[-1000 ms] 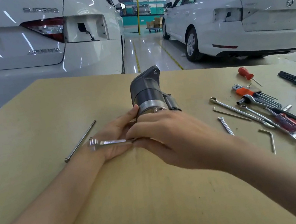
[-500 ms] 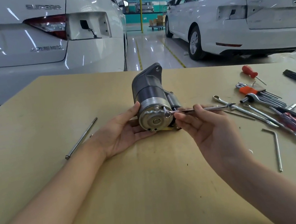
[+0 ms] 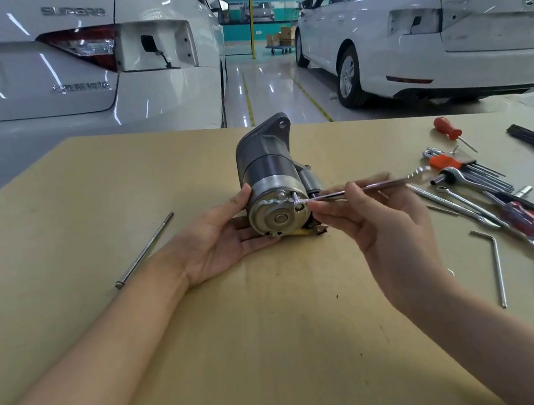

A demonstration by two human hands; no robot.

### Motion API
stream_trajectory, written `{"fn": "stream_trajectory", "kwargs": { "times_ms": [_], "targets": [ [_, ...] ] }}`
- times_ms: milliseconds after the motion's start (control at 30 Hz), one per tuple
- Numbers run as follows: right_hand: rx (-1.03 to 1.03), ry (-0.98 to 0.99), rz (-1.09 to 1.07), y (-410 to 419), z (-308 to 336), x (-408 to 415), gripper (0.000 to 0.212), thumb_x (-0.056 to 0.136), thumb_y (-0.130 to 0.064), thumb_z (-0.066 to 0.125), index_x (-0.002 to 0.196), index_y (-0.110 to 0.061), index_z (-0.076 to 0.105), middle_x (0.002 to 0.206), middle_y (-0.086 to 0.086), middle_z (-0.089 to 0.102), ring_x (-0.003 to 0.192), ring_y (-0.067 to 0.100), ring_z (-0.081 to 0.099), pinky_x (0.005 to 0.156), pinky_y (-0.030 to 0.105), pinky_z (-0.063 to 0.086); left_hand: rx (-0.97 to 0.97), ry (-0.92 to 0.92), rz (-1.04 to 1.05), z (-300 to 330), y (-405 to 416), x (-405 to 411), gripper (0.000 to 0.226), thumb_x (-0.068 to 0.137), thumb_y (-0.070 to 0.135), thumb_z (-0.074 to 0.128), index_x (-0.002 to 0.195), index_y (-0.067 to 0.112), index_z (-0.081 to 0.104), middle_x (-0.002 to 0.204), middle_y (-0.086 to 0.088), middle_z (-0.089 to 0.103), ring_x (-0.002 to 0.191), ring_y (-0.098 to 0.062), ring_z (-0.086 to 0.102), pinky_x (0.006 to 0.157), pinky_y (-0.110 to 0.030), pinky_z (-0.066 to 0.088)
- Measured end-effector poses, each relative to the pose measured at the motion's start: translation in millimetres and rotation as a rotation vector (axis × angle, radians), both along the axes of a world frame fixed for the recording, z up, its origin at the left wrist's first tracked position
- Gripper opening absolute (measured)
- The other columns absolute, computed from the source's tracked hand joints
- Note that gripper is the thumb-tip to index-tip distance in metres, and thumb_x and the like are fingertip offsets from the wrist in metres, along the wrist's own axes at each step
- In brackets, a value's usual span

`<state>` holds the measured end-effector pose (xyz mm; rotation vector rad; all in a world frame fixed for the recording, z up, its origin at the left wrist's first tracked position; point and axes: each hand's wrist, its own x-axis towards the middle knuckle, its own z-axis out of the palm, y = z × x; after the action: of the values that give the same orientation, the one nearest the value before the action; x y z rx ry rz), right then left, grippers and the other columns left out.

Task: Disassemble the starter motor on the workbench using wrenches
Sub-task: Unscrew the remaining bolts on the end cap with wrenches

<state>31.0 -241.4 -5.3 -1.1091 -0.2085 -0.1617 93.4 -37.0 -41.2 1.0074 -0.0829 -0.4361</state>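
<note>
Since a second ago you have swung the wrench [image 3: 360, 189] from across your left hand [image 3: 226, 239] over to the right, and your right hand [image 3: 382, 219] now pinches its shank, ring end seated on a bolt at the upper right of the starter motor [image 3: 273, 187] end cap, while your open left palm braces the cap. One long through bolt [image 3: 144, 250] already lies out to the left, so I judge the job early, housing still together. The motor lies mid-workbench [image 3: 281, 356], loose tools [image 3: 485, 190] to the right, white cars [image 3: 439, 20] beyond.
</note>
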Motion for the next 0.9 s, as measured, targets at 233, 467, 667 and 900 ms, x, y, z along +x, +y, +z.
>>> {"fn": "stream_trajectory", "kwargs": {
  "times_ms": [233, 467, 667, 900],
  "targets": [
    [-1.059, -0.721, -0.166, 18, 43, 13, 0.014, 0.091, -0.005, 0.054, 0.101, -0.012, 0.061, 0.081, 0.002, 0.065, 0.070, 0.014, 0.062, 0.064, 0.033, 0.050, 0.002, -0.006, 0.036, -3, 0, 2, 0.029, 0.077, 0.034, 0.074, 0.088, 0.009, 0.079, 0.099, -0.017, 0.072, 0.095, -0.027, 0.071, 0.084, -0.042, 0.058],
    [-1.891, -1.089, 0.164, 43, 44, 9, 0.025, 0.087, -0.007, 0.046, 0.096, -0.021, 0.065, 0.086, -0.010, 0.038, 0.104, 0.012, 0.046, 0.086, 0.022, 0.034, 0.044, 0.023, 0.083, 3, -2, -5, 0.054, 0.080, 0.033, 0.056, 0.121, -0.001, 0.061, 0.116, -0.025, 0.055, 0.103, -0.031, 0.057, 0.090, -0.035, 0.052],
    [-1.420, -0.909, 0.361, 23, 24, -8, 0.010, 0.092, -0.013, 0.059, 0.096, -0.011, 0.068, 0.082, -0.006, 0.055, 0.073, 0.003, 0.047, 0.066, 0.017, 0.038, 0.030, 0.102, 0.087, 3, -5, -5, 0.068, 0.082, 0.036, 0.057, 0.133, -0.007, 0.050, 0.131, -0.030, 0.054, 0.118, -0.035, 0.055, 0.096, -0.045, 0.051],
    [-0.096, 0.066, 0.061, 1, -5, -10, 0.006, 0.089, -0.005, 0.055, 0.088, 0.001, 0.055, 0.074, 0.016, 0.063, 0.059, 0.024, 0.062, 0.061, 0.033, 0.054, 0.016, 0.043, 0.094, 2, -3, -3, 0.055, 0.071, 0.034, 0.078, 0.111, -0.001, 0.066, 0.114, -0.024, 0.066, 0.101, -0.032, 0.068, 0.087, -0.046, 0.056]
  ]
}}
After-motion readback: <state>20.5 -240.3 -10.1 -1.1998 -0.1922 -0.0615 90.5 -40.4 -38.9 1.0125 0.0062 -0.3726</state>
